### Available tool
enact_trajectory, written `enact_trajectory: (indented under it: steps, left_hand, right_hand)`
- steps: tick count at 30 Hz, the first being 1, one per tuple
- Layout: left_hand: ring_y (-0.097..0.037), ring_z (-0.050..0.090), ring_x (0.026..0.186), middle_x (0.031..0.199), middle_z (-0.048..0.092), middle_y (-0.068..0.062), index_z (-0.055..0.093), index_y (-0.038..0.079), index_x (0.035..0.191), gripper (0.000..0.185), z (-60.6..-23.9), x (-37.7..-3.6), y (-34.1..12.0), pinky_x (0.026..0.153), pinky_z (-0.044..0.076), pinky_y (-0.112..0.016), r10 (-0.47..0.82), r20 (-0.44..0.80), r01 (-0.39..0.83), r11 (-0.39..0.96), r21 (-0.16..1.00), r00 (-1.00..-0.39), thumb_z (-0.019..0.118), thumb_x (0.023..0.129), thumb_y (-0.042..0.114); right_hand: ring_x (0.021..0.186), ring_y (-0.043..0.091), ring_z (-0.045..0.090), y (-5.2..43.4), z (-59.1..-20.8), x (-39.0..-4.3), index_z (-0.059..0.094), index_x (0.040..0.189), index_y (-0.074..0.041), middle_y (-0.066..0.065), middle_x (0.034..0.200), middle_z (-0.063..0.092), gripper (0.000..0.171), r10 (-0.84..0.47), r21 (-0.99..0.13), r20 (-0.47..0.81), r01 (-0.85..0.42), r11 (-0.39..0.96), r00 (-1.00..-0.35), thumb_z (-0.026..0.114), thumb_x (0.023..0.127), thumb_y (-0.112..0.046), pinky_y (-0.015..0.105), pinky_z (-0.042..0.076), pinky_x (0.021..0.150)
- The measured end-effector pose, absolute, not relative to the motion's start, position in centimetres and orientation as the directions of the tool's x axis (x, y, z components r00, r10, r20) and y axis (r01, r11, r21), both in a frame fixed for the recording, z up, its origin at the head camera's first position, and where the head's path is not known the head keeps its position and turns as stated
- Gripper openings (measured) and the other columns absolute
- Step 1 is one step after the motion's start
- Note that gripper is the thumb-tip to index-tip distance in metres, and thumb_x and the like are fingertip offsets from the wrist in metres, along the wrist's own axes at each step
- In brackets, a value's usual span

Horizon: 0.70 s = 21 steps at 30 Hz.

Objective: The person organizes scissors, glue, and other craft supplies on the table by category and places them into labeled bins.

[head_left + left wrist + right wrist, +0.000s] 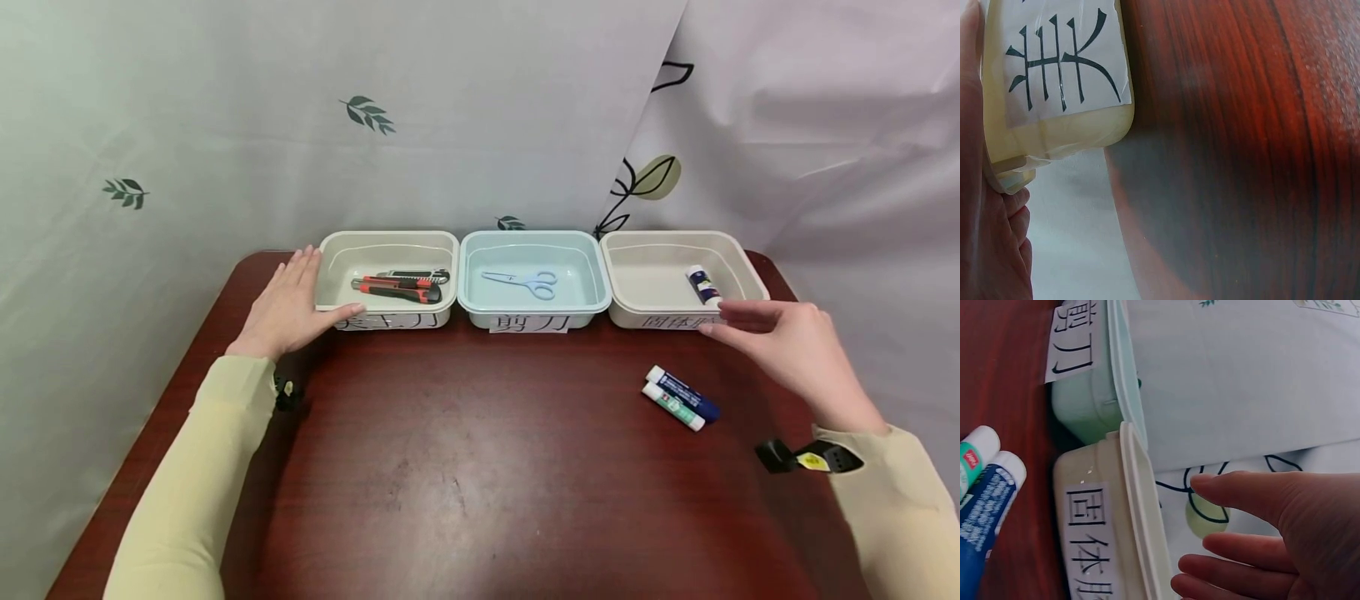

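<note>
Pale yellow sleeves (202, 450) are running off the head view's bottom edge, above a dark red, wood-grained table (480, 475). On it, a slim green-and-white glue stick (673, 407) is lying against a blue glue stick (681, 390), partly covering it. The right hand (801, 354) is hovering by the right bin (645, 279), holding nothing, thumb and fingers spreading apart and masking the label's end; whether it is touching the rim, one cannot tell. The left hand (283, 307) is resting, fingers extending, against the left bin (348, 254), its thumb hiding part of that label. The bins are standing in a row, smooth and round-cornered: a third glue stick (703, 285) is lying in the right one, blue scissors (531, 283) in the pale blue middle bin (581, 271), overlapping utility knives (401, 289) in the left. Behind, a creased, leaf-printed sheet (247, 100) is hanging.
</note>
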<state>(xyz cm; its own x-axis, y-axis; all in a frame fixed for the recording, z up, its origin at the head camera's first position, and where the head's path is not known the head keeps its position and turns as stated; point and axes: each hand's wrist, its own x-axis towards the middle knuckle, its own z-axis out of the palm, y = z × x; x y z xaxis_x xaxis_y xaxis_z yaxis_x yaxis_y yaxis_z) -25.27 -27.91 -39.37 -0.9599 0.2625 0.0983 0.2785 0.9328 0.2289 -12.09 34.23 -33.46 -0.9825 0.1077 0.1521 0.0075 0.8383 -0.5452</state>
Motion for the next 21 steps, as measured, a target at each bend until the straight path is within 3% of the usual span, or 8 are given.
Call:
enact_trajectory:
  steps: [6, 11, 14, 21]
  left_hand:
    - [-0.038, 0.004, 0.154, 0.166, 0.009, -0.026, 0.007, -0.005, 0.161, 0.119, -39.3, -25.2, -27.9, 0.124, 0.000, -0.045, 0.263, 0.101, 0.280, 0.932, 0.232, -0.960, 0.057, 0.088, 0.075]
    - [-0.038, 0.005, 0.154, 0.166, 0.009, -0.026, 0.008, -0.005, 0.160, 0.119, -39.3, -25.2, -27.8, 0.124, 0.002, -0.047, 0.267, 0.106, 0.285, 0.930, 0.234, -0.958, 0.057, 0.088, 0.075]
    - [-0.038, 0.006, 0.154, 0.166, 0.010, -0.026, 0.008, -0.005, 0.161, 0.119, -39.3, -25.2, -27.9, 0.124, 0.002, -0.047, 0.265, 0.107, 0.283, 0.930, 0.234, -0.958, 0.057, 0.088, 0.075]
    - [-0.037, 0.004, 0.154, 0.166, 0.008, -0.026, 0.007, -0.005, 0.161, 0.119, -39.4, -25.2, -27.9, 0.124, 0.001, -0.046, 0.265, 0.103, 0.283, 0.929, 0.241, -0.959, 0.057, 0.088, 0.075]
  right_hand:
    - [0.088, -0.012, 0.052, 34.4, -34.7, -11.6, 0.077, 0.121, -0.014, 0.010, 0.107, 0.076, 0.055, 0.085, -0.539, 0.134, -0.001, 0.843, -0.987, 0.083, 0.082, -0.051, 0.018, 0.043, 0.071]
    - [0.094, 0.014, 0.067, 34.6, -35.7, -11.5, 0.076, 0.120, -0.008, 0.013, 0.105, 0.076, 0.054, 0.038, -0.520, 0.119, -0.030, 0.854, -0.992, 0.084, 0.084, -0.046, 0.016, 0.045, 0.068]
    - [0.097, 0.033, 0.068, 34.6, -36.3, -11.4, 0.076, 0.120, -0.007, 0.010, 0.100, 0.077, 0.054, 0.017, -0.505, 0.108, -0.040, 0.862, -0.994, 0.083, 0.084, -0.046, 0.020, 0.045, 0.069]
    - [0.100, 0.036, 0.068, 34.4, -37.5, -11.3, 0.077, 0.117, -0.005, 0.008, 0.093, 0.078, 0.055, -0.014, -0.491, 0.083, -0.053, 0.869, -0.996, 0.085, 0.082, -0.047, 0.028, 0.046, 0.071]
